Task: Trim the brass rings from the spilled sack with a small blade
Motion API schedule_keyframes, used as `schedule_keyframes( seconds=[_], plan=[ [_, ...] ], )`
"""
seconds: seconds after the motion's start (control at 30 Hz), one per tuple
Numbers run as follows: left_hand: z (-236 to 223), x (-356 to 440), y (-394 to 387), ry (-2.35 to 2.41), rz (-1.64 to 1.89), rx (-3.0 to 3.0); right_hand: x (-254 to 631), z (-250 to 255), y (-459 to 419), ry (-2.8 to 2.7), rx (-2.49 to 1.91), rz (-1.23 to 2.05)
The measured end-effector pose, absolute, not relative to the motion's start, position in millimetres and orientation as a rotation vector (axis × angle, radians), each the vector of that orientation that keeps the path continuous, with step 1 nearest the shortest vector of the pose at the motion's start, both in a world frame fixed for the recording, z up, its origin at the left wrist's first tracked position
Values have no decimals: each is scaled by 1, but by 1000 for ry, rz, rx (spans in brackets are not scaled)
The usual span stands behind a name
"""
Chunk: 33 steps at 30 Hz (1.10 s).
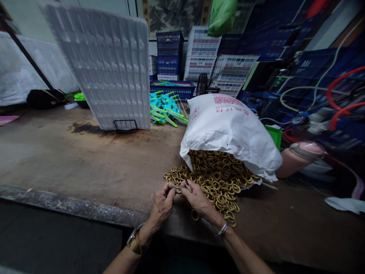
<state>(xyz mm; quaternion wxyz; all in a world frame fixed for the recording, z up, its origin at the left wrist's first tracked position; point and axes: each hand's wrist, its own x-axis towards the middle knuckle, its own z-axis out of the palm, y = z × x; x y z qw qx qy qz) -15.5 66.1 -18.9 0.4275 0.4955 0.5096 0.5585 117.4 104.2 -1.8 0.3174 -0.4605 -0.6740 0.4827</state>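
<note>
The one view comes from a camera on the person's head, facing forward and down over the table (94, 167). The forearms enter close at the bottom edge; stacked crates (201, 51) stand farther off, upper centre.

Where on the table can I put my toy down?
The biggest bare patch of table is left of the left hand, between the tall white panel and the front edge. More bare wood lies right of the gold rings. It's crowded where the rings spill from the white sack, and by the blue-green plastic pieces.
</note>
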Motion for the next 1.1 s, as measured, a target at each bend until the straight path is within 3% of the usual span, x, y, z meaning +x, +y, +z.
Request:
schedule_keyframes(
  seconds=[0.3, 0.77, 1.1],
  plan=[
    [-25, -17, 70, 1300, 1450, 1350, 114, -24, 107, -1647, -1271, 1358],
    [-30, -19, 70, 1467, 1342, 1556, 120, 0, 103, -1664, -1261, 1318],
    [-10, -10, 56, 1195, 1335, 1111, 119, -2, 95, -1622, -1175, 1484]
  ],
)
